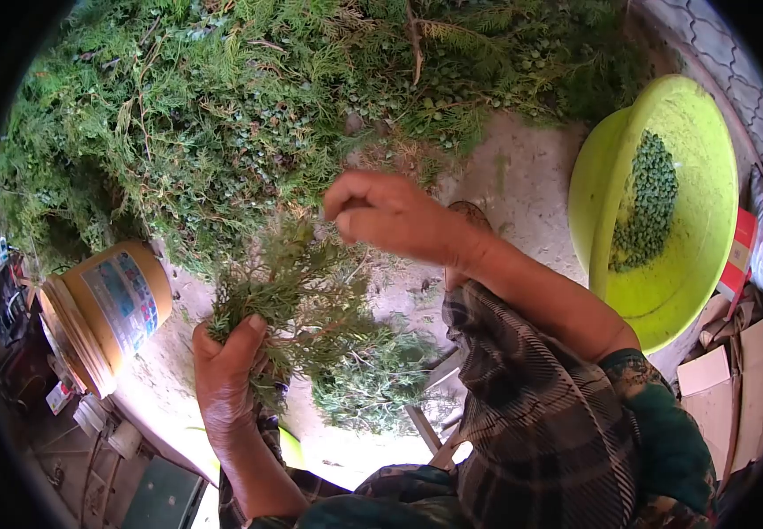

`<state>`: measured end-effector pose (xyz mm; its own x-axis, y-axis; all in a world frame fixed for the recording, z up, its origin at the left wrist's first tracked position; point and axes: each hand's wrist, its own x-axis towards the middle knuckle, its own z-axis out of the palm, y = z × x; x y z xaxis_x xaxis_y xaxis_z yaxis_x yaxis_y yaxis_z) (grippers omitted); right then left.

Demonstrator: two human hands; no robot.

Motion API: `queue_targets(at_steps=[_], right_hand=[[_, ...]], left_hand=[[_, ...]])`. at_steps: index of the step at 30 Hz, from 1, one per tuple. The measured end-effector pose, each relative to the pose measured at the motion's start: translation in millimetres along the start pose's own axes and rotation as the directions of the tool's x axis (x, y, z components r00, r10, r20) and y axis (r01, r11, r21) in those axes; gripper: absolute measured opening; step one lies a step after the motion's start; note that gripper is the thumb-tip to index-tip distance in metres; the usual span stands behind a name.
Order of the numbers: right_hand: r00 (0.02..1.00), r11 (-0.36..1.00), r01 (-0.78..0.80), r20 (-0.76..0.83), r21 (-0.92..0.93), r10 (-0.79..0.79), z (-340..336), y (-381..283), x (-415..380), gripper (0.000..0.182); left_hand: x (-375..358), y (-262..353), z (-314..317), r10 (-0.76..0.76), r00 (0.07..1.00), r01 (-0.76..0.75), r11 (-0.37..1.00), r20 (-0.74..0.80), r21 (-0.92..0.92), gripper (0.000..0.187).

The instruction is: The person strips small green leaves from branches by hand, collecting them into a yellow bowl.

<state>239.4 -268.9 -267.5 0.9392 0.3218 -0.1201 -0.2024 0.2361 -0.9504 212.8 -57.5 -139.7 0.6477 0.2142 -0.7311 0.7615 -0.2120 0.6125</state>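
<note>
My left hand [231,366] grips a bunch of green conifer sprigs [289,295], thumb pressed over the stems. Above and right of that bunch is my right hand [390,216], fingers curled in; whatever they may hold is hidden. A large heap of conifer branches [214,123] dotted with small green cones lies just beyond both hands. On the right, a lime-green basin [707,203] stands tilted, with a pile of small green cones [650,203] inside it. Below my hands a smaller patch of cut sprigs [381,375] rests on the ground.
A yellow-orange bucket [117,300] with a label lies to the left. Cardboard pieces [729,388] and a red box [738,256] sit at the lower right. Part of another lime-green container [291,448] shows below my left forearm. A dark green box [159,494] is at the bottom left.
</note>
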Motion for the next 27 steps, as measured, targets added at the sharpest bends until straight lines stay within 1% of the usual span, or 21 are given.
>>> queue_targets(at_steps=[1, 4, 5, 6, 8, 9, 10, 11, 12, 13, 14, 15, 16, 18, 19, 20, 22, 23, 24, 26, 27], right_hand=[[0.985, 0.978, -0.172, 0.050, 0.121, 0.167, 4.6, -10.2, -5.1, 0.020], [0.982, 0.978, -0.168, 0.106, 0.122, 0.155, 12.6, -17.4, -5.8, 0.025], [0.995, 0.963, -0.079, 0.084, 0.256, 0.060, 18.0, 1.0, -2.5, 0.027], [0.995, 0.963, -0.080, 0.083, 0.259, 0.060, 17.4, 1.0, -1.5, 0.027], [0.999, 0.993, -0.036, 0.010, 0.112, 0.035, 13.8, -2.1, 1.3, 0.027], [0.999, 0.993, -0.036, 0.008, 0.112, 0.035, 7.5, -3.4, 3.9, 0.027], [0.963, 0.981, -0.148, -0.209, 0.125, 0.172, -2.4, -4.6, 6.2, 0.028], [0.862, 0.954, -0.252, -0.411, 0.161, 0.297, -11.8, -5.8, 6.6, 0.030], [0.863, 0.955, -0.250, -0.410, 0.160, 0.295, -21.5, -7.2, 3.3, 0.030], [0.882, 0.861, -0.229, -0.277, 0.455, 0.381, -31.3, -8.2, -2.4, 0.032], [0.899, 0.674, -0.218, -0.124, 0.706, 0.421, -35.0, -8.3, -6.4, 0.033], [0.910, 0.640, -0.274, -0.022, 0.718, 0.414, -28.9, -6.9, -10.0, 0.018], [0.911, 0.643, -0.271, -0.024, 0.716, 0.411, -23.5, -8.8, -11.1, 0.018], [0.933, 0.812, -0.356, 0.132, 0.462, 0.334, -12.5, -13.8, -12.8, 0.021], [0.913, 0.812, -0.407, 0.221, 0.418, 0.343, -9.6, -18.7, -13.4, 0.031], [0.912, 0.809, -0.408, 0.224, 0.423, 0.343, -3.3, -19.1, -13.5, 0.031], [0.950, 0.941, -0.257, 0.237, 0.219, 0.204, 7.0, -20.8, -12.0, 0.040], [0.942, 0.965, -0.255, 0.241, 0.060, 0.234, 5.5, -28.2, -11.5, 0.044], [0.942, 0.965, -0.256, 0.239, 0.060, 0.235, 5.8, -29.6, -10.2, 0.044], [0.969, 0.969, -0.082, 0.207, -0.233, 0.132, 8.7, -29.9, -5.4, 0.045], [0.969, 0.969, -0.083, 0.207, -0.232, 0.133, 8.5, -27.3, -3.6, 0.045]], left_hand=[[0.2, 0.5, 1.0, 0.001, 1.000, -0.002, 1.000, 0.001, 0.003, 0.028], [1.1, -0.1, 5.2, -0.003, 1.000, 0.003, 1.000, 0.031, 0.015, 0.029], [0.9, -0.7, 5.2, -0.014, 1.000, 0.013, 1.000, 0.027, 0.019, 0.031], [0.7, -0.9, 5.5, -0.022, 0.999, 0.022, 1.000, 0.023, 0.021, 0.032], [-0.9, 0.3, 7.5, -0.024, 1.000, 0.024, 1.000, 0.014, 0.015, 0.034], [-2.1, 1.3, 8.6, -0.028, 1.000, 0.028, 1.000, 0.006, 0.009, 0.037], [-4.6, 3.3, 9.6, -0.028, 1.000, 0.028, 1.000, 0.008, 0.011, 0.037], [-7.7, 5.9, 10.6, -0.009, 0.999, 0.008, 1.000, -0.030, -0.022, 0.039], [-9.4, 7.3, 11.0, 0.011, 0.997, -0.015, 0.998, -0.072, -0.054, 0.041], [-9.1, 7.1, 9.8, 0.012, 0.997, -0.016, 0.999, -0.072, -0.051, 0.041], [-8.6, 6.7, 7.7, 0.006, 0.997, -0.011, 0.997, -0.073, -0.070, 0.030], [-8.2, 6.9, 6.9, 0.002, 0.997, -0.008, 0.996, -0.073, -0.091, 0.019], [-7.8, 7.5, 9.1, 0.006, 0.997, -0.012, 0.996, -0.071, -0.092, 0.019], [-8.4, 7.3, 13.4, 0.037, 0.996, -0.044, 0.996, -0.080, -0.084, 0.020], [-8.5, 6.8, 12.1, 0.034, 0.996, -0.041, 0.996, -0.082, -0.080, 0.020], [-8.5, 6.2, 10.3, 0.018, 0.998, -0.023, 0.997, -0.063, -0.075, 0.020], [-8.4, 6.6, 10.3, 0.005, 0.999, -0.007, 0.998, -0.041, -0.067, 0.020], [-8.7, 7.0, 12.1, 0.001, 0.999, -0.004, 0.998, -0.040, -0.063, 0.020], [-8.8, 7.2, 13.5, -0.002, 0.999, 0.000, 0.998, -0.039, -0.060, 0.020], [-6.7, 4.1, 12.7, -0.006, 1.000, 0.006, 0.997, 0.003, -0.071, 0.021], [-6.0, 2.9, 12.2, -0.008, 0.999, 0.012, 0.997, 0.042, -0.082, 0.022]])
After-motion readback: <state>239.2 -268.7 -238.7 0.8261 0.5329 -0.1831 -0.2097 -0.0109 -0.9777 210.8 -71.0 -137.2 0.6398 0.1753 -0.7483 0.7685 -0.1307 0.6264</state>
